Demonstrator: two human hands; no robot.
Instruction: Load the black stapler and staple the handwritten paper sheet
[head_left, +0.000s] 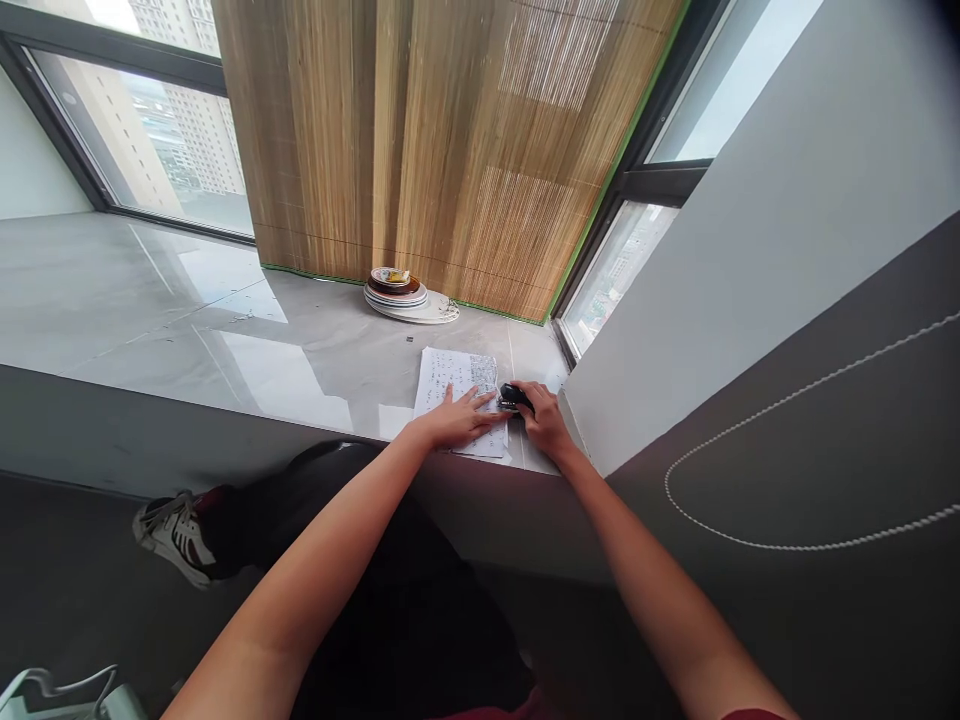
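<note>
Sheets of paper (442, 375) covered in handwriting lie on the window sill, close to its front edge. My left hand (459, 416) rests flat on them with its fingers spread toward the right. A black stapler (514, 396) sits at the right edge of the sheets, and my right hand (546, 418) is closed around it. The stapler's jaw points left, at the paper's edge. Whether the paper lies between its jaws is too small to tell.
Behind the paper stands a stack of plates (397, 298) beneath a bamboo blind (420, 150). A grey-white wall (720, 230) rises close on the right, with a hanging bead cord (705, 435). The glossy sill (172, 300) extends left.
</note>
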